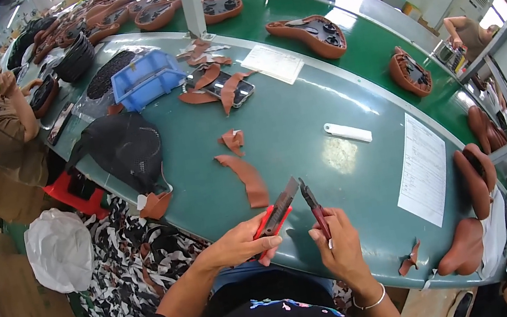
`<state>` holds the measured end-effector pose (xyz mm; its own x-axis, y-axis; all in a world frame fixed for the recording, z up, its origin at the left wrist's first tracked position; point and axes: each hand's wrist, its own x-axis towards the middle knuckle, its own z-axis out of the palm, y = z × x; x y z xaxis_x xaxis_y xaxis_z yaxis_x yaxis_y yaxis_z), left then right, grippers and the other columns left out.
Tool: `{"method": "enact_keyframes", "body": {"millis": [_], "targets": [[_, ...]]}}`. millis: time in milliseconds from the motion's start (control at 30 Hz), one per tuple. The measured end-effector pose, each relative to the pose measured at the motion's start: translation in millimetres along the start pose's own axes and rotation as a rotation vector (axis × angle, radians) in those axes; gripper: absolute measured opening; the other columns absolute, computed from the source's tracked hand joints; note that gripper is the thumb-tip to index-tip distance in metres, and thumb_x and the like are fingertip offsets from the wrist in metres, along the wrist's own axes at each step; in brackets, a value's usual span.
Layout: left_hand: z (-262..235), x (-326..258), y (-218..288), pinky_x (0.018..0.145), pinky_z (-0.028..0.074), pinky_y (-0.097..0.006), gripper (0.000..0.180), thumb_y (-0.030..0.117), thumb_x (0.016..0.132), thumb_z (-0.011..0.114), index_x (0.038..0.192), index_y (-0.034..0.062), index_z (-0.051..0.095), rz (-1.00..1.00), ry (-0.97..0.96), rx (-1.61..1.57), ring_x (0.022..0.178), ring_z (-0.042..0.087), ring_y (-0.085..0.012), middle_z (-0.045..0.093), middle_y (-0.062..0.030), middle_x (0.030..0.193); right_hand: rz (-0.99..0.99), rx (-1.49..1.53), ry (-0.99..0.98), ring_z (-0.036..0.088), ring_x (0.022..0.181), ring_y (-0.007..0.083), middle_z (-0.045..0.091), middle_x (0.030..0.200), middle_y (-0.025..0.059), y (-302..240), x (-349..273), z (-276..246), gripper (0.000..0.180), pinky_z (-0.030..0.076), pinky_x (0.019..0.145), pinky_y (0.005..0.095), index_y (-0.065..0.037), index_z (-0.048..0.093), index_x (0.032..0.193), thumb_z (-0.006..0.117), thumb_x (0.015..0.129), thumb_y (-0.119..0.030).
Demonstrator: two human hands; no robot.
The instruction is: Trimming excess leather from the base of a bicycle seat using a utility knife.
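Observation:
My left hand (pixel 238 246) is closed around a red box cutter (pixel 275 215), its blade out and pointing up and away over the table's near edge. Closed on the dark red handles of a pair of pliers (pixel 314 207) is my right hand (pixel 340 245); the dark jaws point away, close beside the cutter's blade tip. Both tools are held above the green table (pixel 307 163). Just beyond the cutter lie a curved brown leather scrap (pixel 246 179) and a smaller crumpled one (pixel 233 142).
Brown saddles (pixel 464 246) lie at the right edge; others sit on a green conveyor (pixel 365 30). On the table are a white handle-like piece (pixel 348 132), a paper sheet (pixel 422 169), a black cap (pixel 121 151) and a blue bin (pixel 147 82). A person (pixel 7 130) is at left.

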<state>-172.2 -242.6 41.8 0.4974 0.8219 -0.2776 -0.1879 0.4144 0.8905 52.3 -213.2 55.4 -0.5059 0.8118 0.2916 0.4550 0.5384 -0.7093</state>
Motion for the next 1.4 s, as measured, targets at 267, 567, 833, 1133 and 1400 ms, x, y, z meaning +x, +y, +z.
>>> {"method": "enact_keyframes", "body": {"millis": [267,567,833,1133,1400], "targets": [[-11.0,-13.4,-5.4,0.043,0.040,-0.020,0.054,0.029,0.090,0.059,0.129,-0.0001,0.034,-0.005,0.053,0.130,0.056,0.057,-0.0086,0.056,-0.0016,0.069,-0.126,-0.116,0.006,0.055,0.091,0.0369,0.055,0.106,0.0220,-5.1,0.1,10.7,0.028,0.045,0.076,0.0415,0.005,0.054,0.102,0.066,0.079,-0.006],[-25.8,-18.4,-7.2,0.047,0.044,-0.023,0.041,0.029,0.091,0.058,0.116,0.0002,0.043,-0.057,-0.066,0.005,0.051,0.056,-0.0106,0.055,-0.0028,0.066,0.359,0.348,-0.302,0.055,0.071,0.0185,0.053,0.085,0.0093,-12.2,-1.9,8.2,0.022,0.045,0.065,0.0330,0.003,0.053,0.097,0.057,0.091,-0.018],[-66.8,-64.9,-6.7,0.049,0.044,-0.024,0.022,0.023,0.093,0.056,0.096,0.0046,0.044,0.142,0.239,-0.167,0.054,0.055,-0.0116,0.054,-0.0036,0.066,0.503,0.815,-0.472,0.049,0.068,0.0087,0.045,0.070,-0.0021,-25.6,102.1,50.8,0.027,0.042,0.062,0.0246,-0.003,0.054,0.100,0.053,0.093,-0.029],[-62.9,-66.0,-18.5,0.054,0.047,-0.026,0.022,0.026,0.095,0.052,0.092,0.0063,0.044,0.220,0.319,-0.250,0.061,0.059,-0.0149,0.057,-0.0067,0.073,-0.095,-0.045,-0.218,0.060,0.083,0.0388,0.063,0.084,0.0175,-5.3,310.0,191.3,0.032,0.045,0.066,0.0470,-0.004,0.056,0.089,0.057,0.086,-0.036],[-68.7,12.7,32.5,0.103,0.032,-0.039,0.035,0.032,0.099,0.040,0.121,0.0046,0.041,0.854,0.773,-0.295,0.121,0.042,-0.0213,0.042,-0.0110,0.129,-0.343,0.133,0.048,0.048,0.110,0.0329,0.051,0.113,0.0164,-13.5,197.1,100.3,0.053,0.037,0.092,0.0413,-0.006,0.047,0.120,0.065,0.082,-0.039]]}}
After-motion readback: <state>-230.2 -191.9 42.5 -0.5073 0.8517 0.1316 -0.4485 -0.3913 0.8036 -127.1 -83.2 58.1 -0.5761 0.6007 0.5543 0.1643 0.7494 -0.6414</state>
